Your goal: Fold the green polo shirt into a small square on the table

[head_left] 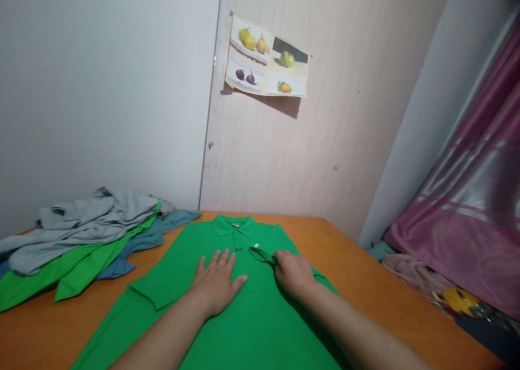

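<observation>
A green polo shirt [247, 316] lies front up on the orange table, its collar at the far end and its hem running out of view towards me. My left hand [217, 283] rests flat on the chest, fingers spread. On the other side, my right hand [293, 271] is closed on the shirt's sleeve, near the cuff, and draws it inward over the chest. The cuff opening shows as a dark loop left of my fingers. The opposite sleeve lies spread out on the left.
Crumpled grey, bright green and blue clothes [89, 229] are heaped on the table [320, 234] at the left. A fruit picture sheet [266, 69] hangs on the back panel. At the right, a pink curtain [459, 240] falls beside folded cloth and a yellow item [461, 300].
</observation>
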A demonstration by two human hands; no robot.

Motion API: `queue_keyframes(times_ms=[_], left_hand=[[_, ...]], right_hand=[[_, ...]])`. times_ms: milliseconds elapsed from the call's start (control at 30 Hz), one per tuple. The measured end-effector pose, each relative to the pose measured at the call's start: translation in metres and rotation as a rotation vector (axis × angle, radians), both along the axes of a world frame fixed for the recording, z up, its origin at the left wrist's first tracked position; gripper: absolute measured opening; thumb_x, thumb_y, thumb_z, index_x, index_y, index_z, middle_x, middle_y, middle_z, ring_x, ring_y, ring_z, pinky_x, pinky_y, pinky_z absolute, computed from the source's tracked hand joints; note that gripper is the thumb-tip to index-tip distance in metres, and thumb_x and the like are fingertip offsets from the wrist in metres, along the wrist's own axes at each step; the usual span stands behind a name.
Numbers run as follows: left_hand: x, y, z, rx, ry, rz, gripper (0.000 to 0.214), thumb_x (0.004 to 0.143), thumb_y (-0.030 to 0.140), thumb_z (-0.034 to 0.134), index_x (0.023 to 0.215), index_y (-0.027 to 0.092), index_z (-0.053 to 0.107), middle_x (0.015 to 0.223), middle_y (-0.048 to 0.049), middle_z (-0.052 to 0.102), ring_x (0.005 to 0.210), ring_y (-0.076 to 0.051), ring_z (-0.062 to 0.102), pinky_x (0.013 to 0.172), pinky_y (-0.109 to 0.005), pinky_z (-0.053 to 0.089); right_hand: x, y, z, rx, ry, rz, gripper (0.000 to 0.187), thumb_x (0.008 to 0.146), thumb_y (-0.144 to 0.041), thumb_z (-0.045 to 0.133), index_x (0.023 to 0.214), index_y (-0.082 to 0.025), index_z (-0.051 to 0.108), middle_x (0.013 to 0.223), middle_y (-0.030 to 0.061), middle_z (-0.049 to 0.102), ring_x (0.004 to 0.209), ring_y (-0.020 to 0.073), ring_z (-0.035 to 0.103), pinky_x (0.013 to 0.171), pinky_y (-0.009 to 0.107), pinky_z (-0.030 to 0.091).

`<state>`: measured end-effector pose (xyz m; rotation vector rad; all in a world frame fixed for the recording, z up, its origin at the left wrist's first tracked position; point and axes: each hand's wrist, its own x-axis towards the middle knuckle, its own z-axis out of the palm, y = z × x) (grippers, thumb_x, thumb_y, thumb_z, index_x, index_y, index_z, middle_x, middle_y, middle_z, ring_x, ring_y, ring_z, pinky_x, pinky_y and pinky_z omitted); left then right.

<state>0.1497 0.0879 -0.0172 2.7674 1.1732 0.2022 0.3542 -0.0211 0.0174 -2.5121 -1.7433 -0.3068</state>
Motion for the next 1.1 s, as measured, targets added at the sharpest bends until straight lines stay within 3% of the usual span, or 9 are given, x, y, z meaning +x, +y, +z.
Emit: queue_keyframes(times_ms=[167,300,400,533,667,833,1000,1100], left_hand=[[0.000,-0.001,0.002,-0.009,0.009,-0.001,0.084,0.091,0.073,0.022,0.154,0.019,0.035,0.162,-0.0097,0.017,0.151,-0.035,0.012,0.116,-0.065,0.009],[-0.001,0.000,0.002,-0.004,0.010,0.001,0.084,0.091,0.073,0.022,0.154,0.019,0.034,0.162,-0.0098,0.017,0.150,-0.034,0.013,0.117,-0.065,0.009],[-0.001,0.001,0.000,-0.003,-0.006,-0.005,0.084,0.091,0.074,0.021,0.154,0.019,0.035,0.162,-0.0107,0.018,0.150,-0.035,0.013,0.116,-0.065,0.009],[0.000,0.003,-0.003,0.001,-0.028,-0.014,0.085,0.091,0.075,0.021,0.154,0.019,0.034,0.162,-0.0114,0.019,0.150,-0.036,0.013,0.116,-0.066,0.008],[0.000,0.003,-0.003,0.000,-0.015,-0.013,0.085,0.091,0.074,0.022,0.154,0.019,0.034,0.162,-0.0117,0.018,0.150,-0.036,0.013,0.116,-0.066,0.008],[0.001,0.002,-0.002,-0.004,-0.008,-0.014,0.086,0.091,0.075,0.022,0.154,0.018,0.033,0.162,-0.0120,0.019,0.150,-0.036,0.013,0.115,-0.066,0.008],[0.000,0.003,-0.002,0.000,-0.004,-0.010,0.086,0.090,0.075,0.020,0.154,0.020,0.034,0.162,-0.0109,0.019,0.150,-0.035,0.014,0.116,-0.065,0.008],[0.000,0.003,-0.001,-0.002,-0.004,-0.009,0.086,0.090,0.075,0.020,0.154,0.020,0.034,0.162,-0.0108,0.019,0.150,-0.035,0.013,0.116,-0.065,0.009]], right_hand=[[0.008,-0.002,-0.005,0.070,0.112,-0.011,0.032,0.093,-0.033,0.050,0.122,-0.026,0.061,0.113,0.0060,0.070,0.102,0.0216,0.065,0.079,0.029,0.044],[0.018,-0.003,-0.006,0.180,0.413,0.069,0.040,0.089,-0.049,0.055,0.118,-0.024,0.066,0.091,0.0044,0.073,0.085,0.0207,0.067,0.071,0.028,0.045],[0.038,-0.002,0.000,0.343,0.536,0.065,0.042,0.095,-0.048,0.042,0.106,-0.019,0.069,0.085,0.0060,0.072,0.077,0.0191,0.067,0.068,0.027,0.048],[0.072,-0.005,0.012,0.413,0.511,-0.036,0.050,0.099,-0.043,0.024,0.109,-0.015,0.064,0.093,0.0091,0.071,0.077,0.0183,0.067,0.068,0.027,0.050],[0.089,-0.020,0.011,0.347,0.418,-0.113,0.042,0.097,-0.040,0.032,0.105,-0.017,0.066,0.092,0.0084,0.071,0.082,0.0198,0.066,0.071,0.029,0.048],[0.081,-0.042,-0.004,0.127,0.297,-0.089,0.023,0.086,-0.035,0.059,0.097,-0.020,0.071,0.096,0.0076,0.071,0.088,0.0218,0.064,0.075,0.030,0.045],[0.061,-0.043,-0.002,0.048,0.185,-0.063,0.031,0.088,-0.034,0.056,0.110,-0.018,0.071,0.110,0.0140,0.068,0.103,0.0279,0.062,0.086,0.037,0.045],[0.042,-0.039,0.001,0.007,0.179,0.071,0.038,0.091,-0.036,0.053,0.124,-0.024,0.066,0.122,0.0112,0.066,0.113,0.0260,0.060,0.095,0.036,0.044]])
